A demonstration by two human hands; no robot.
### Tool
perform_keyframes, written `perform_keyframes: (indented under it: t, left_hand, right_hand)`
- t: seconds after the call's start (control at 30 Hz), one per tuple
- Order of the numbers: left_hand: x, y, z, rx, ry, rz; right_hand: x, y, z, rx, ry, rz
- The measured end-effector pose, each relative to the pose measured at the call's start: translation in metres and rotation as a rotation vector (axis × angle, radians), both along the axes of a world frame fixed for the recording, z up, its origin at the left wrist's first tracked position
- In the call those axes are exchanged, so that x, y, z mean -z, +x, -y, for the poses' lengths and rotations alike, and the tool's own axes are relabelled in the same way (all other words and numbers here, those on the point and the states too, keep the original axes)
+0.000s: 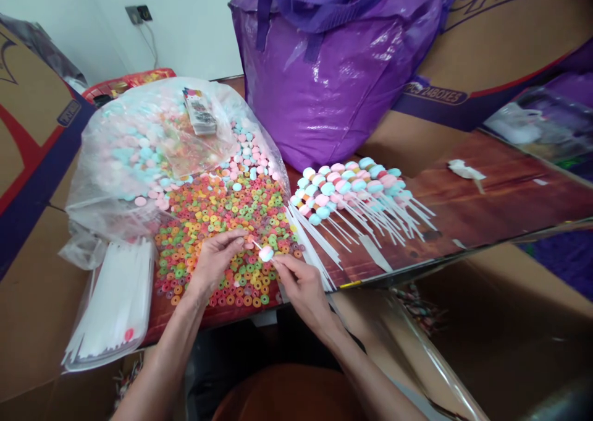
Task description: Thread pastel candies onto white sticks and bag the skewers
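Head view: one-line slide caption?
Left hand and right hand work at a pastel candy skewer above loose ring candies, beside piled candy skewers.

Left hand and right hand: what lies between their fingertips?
In the head view, a thin white stick bearing a rounded pink, white and pale-blue candy, above multicoloured ring-shaped candies.

We hold a pink-and-blue candy [265, 254] on a white stick [257, 245] between our left hand [217, 260] and right hand [302, 287], perhaps with an orange ring [250, 240] at the left fingertips. From there, skewers [343, 186] lie on the desk [509, 192] at two o'clock, a purple bag [324, 93] at one, a clear bag [88, 155] at ten.
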State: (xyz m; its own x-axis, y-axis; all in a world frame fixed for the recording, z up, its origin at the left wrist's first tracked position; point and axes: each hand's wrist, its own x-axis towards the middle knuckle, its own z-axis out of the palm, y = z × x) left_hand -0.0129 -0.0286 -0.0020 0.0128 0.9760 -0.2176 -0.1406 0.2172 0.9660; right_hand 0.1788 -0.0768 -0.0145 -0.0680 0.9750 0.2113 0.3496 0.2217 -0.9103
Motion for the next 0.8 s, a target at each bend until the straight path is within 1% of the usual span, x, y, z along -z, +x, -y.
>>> perform_keyframes:
  t: [0.13,0.27,0.4,0.47,0.6,0.67,0.73,0.8]
  left_hand:
    - [0.003,0.001,0.000,-0.052,0.017,-0.045]
    - [0.005,0.002,0.001,-0.037,0.049,-0.068]
    - [0.003,0.004,0.002,0.011,0.050,-0.069]
    - [0.001,0.007,0.003,0.012,0.016,-0.022]
    - [-0.001,0.014,0.005,-0.044,-0.118,0.124]
    - [-0.002,0.018,0.007,0.006,-0.134,0.132]
    - [-0.006,0.020,0.007,0.113,-0.111,0.096]
    - [-0.011,0.020,0.004,0.212,-0.087,0.046]
  right_hand:
    - [0.000,0.001,0.000,-0.017,0.017,0.025]
    - [0.002,0.002,-0.001,-0.020,0.044,0.114]
    - [0.004,0.001,-0.002,-0.043,0.081,0.183]
    - [0.006,-0.002,-0.003,-0.024,0.118,0.175]
    - [0.008,-0.011,-0.003,0.031,0.187,0.103]
    - [0.008,-0.013,-0.004,0.055,0.188,0.080]
    - [0.007,-0.012,-0.005,0.065,0.171,0.068]
    - [0.007,-0.010,-0.008,0.054,0.128,0.046]
